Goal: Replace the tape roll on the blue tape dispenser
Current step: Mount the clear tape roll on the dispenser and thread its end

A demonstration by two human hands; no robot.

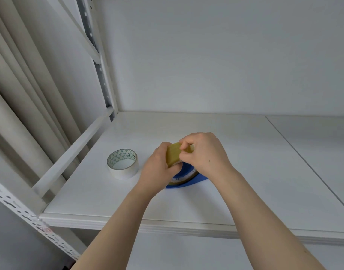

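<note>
Blue tape dispenser (188, 182) lies on the shelf (245, 172) under both hands; left hand (157, 168) and right hand (204, 152) clasp its yellowish tape roll (173, 154); white tape roll (123, 163) at nine o'clock.

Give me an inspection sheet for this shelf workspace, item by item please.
Surface: white shelf board, seam at right.
Job's things: blue plastic tape dispenser lying under both hands; yellowish-brown tape roll on it; white tape roll with patterned core standing apart at left.
Clutter: nothing seen.
Grippers: left hand steadies the yellowish roll; right hand pinches its top edge.
Cables: nothing seen.
Surroundings: white wall, perforated metal rack upright, beige curtain.
</note>
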